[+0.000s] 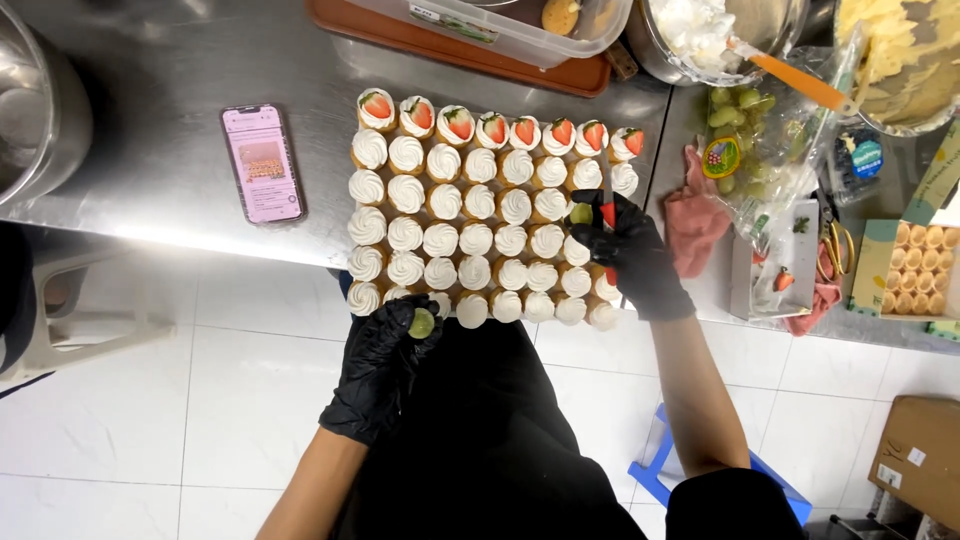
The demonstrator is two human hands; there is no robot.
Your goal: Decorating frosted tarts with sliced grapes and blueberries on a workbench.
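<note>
Rows of small cream-topped cupcakes [478,238] stand in a block on the steel counter [180,140]. The far row carries strawberry halves [494,128]. My left hand [385,365], in a black glove, holds a green grape half [422,323] at the near left corner of the block. My right hand [632,255], also gloved, grips a red-handled knife [607,212] and a green grape half [581,213] over the right side of the cupcakes.
A phone [263,162] lies left of the cupcakes. A bag of green grapes [757,135], a pink cloth [694,222] and a tray of empty pastry shells [918,270] sit to the right. Bowls of cream [700,35] and a brown tray [460,50] stand behind.
</note>
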